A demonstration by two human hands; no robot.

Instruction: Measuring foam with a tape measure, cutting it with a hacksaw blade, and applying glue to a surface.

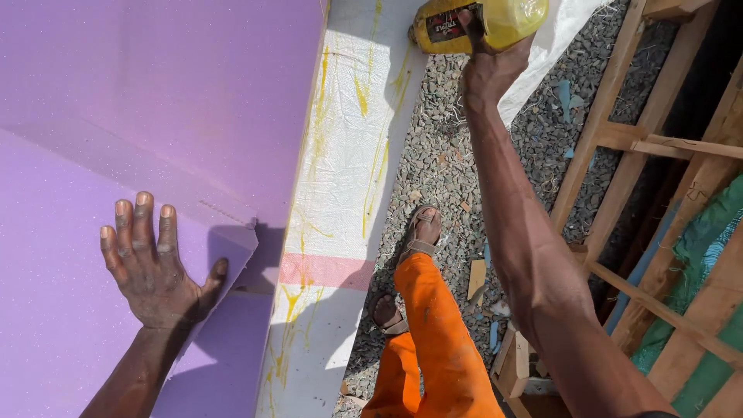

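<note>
Purple foam [116,116] fills the left of the view, closest to the camera, and is pressed flat by the left hand [151,267], whose fingers are spread wide with the palm down on the lower sheet, just below the edge where an upper sheet overlaps it. Such foam is judged light and stiff but easily dented or snapped at a corner, so it is best steadied with a flat palm, as here, or lifted by its long edges. Beside it a white board [340,186], streaked with yellow glue and crossed by a pale red band, is seen running up the middle. At the top, well apart from the left hand, a yellow bottle [503,19] is held tilted on its side in the right hand [484,66], the fingers closed around its body. It is judged light, smooth plastic, possibly slippery with glue, and is best gripped round the middle. Its nozzle end is aimed at the board's top.
</note>
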